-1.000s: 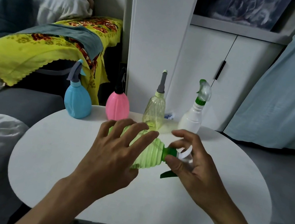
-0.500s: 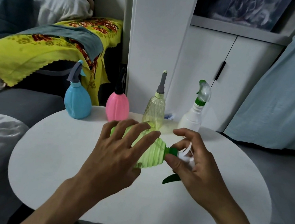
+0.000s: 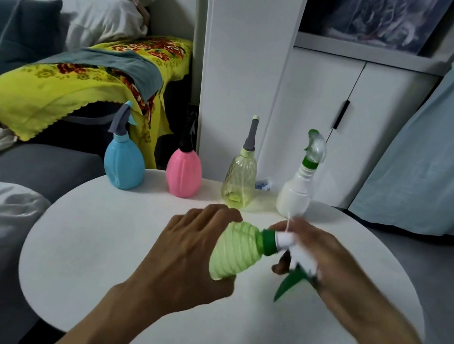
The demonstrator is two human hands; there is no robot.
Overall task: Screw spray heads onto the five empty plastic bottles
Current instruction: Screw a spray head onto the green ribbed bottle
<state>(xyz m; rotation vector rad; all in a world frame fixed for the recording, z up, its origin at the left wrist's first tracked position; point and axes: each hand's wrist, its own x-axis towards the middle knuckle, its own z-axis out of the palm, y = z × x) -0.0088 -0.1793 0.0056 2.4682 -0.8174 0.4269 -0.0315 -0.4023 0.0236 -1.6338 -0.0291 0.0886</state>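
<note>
Green bottle [image 3: 233, 250] had tipped neck-right over the round white table [image 3: 88, 239], left hand [image 3: 193, 257] gripping it, right hand [image 3: 321, 261] wrapped round the spray head [image 3: 294, 252]; sofa [image 3: 34, 165] left, cabinet [image 3: 316, 111] behind

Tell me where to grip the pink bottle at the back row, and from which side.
Grip the pink bottle round its wide belly, coming from the front. It stands upright, its black spray head is narrow and would likely twist, and the blue bottle and yellow bottle flank it, apart from it.
</note>
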